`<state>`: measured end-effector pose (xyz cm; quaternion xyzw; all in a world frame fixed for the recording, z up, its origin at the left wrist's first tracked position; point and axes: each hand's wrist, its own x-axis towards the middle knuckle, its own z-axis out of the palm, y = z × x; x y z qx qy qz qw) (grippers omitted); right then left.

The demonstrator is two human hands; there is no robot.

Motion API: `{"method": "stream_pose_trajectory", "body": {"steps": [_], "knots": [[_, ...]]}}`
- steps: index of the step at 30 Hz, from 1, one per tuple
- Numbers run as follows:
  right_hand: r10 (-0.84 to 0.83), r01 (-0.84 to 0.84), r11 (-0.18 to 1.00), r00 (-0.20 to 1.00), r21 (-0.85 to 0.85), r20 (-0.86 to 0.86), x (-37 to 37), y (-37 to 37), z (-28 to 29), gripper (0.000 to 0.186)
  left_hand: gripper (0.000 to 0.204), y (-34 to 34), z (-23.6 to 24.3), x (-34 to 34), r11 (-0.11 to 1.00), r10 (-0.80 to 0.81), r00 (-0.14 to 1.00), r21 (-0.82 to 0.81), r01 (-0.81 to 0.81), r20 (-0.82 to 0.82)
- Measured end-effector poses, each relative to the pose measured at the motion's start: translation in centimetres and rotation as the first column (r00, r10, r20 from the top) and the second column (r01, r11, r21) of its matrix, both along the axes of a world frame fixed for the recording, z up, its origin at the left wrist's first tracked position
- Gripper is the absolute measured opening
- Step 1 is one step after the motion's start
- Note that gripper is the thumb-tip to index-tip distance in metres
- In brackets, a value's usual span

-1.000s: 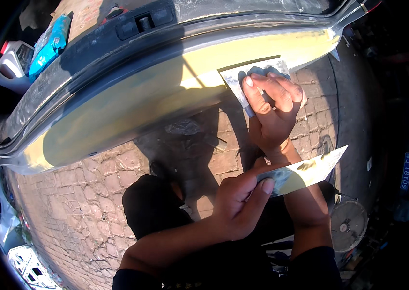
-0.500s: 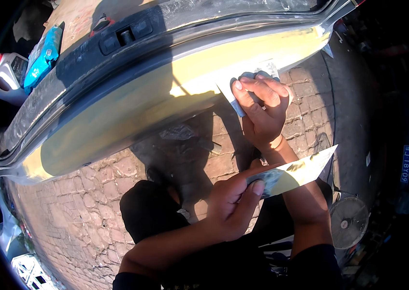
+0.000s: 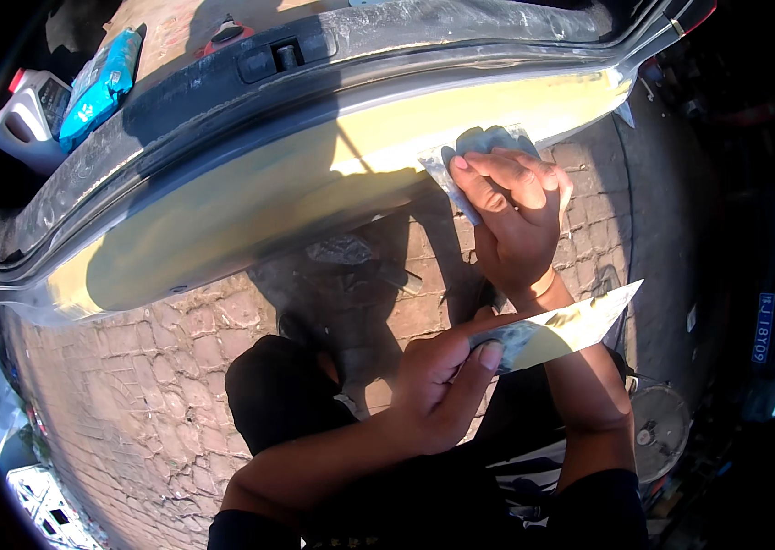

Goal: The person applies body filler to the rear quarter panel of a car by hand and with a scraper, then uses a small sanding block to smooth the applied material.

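My right hand (image 3: 517, 213) is closed on a thin, flat putty spreader (image 3: 449, 183), fingers pressed along it. The spreader lies against the yellow-coated car body panel (image 3: 250, 202), near the panel's lower edge on the right. Nearer to me, my left hand (image 3: 442, 390) pinches a second flat spreader (image 3: 575, 328) between thumb and fingers. Yellow putty is smeared over its face and spots its upper edge. This spreader hangs in front of my right forearm, apart from the panel. The right hand's fingers hide part of the spreader beneath them.
A dark sill with a latch (image 3: 286, 57) runs above the panel. A white jug with a red cap (image 3: 32, 119) and a blue bag (image 3: 101, 87) stand at the far left. Brick paving (image 3: 167, 385) lies below; a round fan (image 3: 658, 431) is at right.
The view has shifted a little, so the panel and sill sit further right. My right hand and its spreader appear slightly right and lower. The left hand has hardly moved.
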<state>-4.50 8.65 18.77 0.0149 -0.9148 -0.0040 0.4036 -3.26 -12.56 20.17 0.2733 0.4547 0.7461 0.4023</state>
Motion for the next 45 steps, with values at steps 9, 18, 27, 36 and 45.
{"method": "stream_pose_trajectory", "body": {"steps": [9,18,27,36,45], "knots": [[0.007,-0.007,1.000,1.000,-0.005,-0.012,-0.1,-3.9,1.3,0.035,0.034,-3.1,0.0,0.0,0.991,0.096,0.990,0.105,-0.086,-0.104],[0.106,-0.107,0.993,0.994,-0.042,-0.022,-4.1,-9.3,0.5,0.038,0.033,-5.4,0.9,0.2,0.954,0.257,0.959,0.192,-0.232,-0.119],[0.052,-0.053,0.998,0.998,-0.035,-0.021,-2.9,-10.4,1.8,0.040,0.033,-7.5,1.2,-0.6,0.962,0.186,0.980,0.218,-0.166,-0.074],[0.069,-0.069,0.998,0.970,-0.006,0.234,-3.8,-10.7,5.0,0.037,0.035,-9.0,1.8,-1.4,0.977,0.144,0.988,0.165,-0.132,-0.062],[-0.045,0.044,0.999,0.996,0.017,0.072,-3.1,-13.4,0.4,0.036,0.033,-9.5,1.4,-0.8,0.943,0.245,0.967,0.252,-0.219,-0.075]]}}
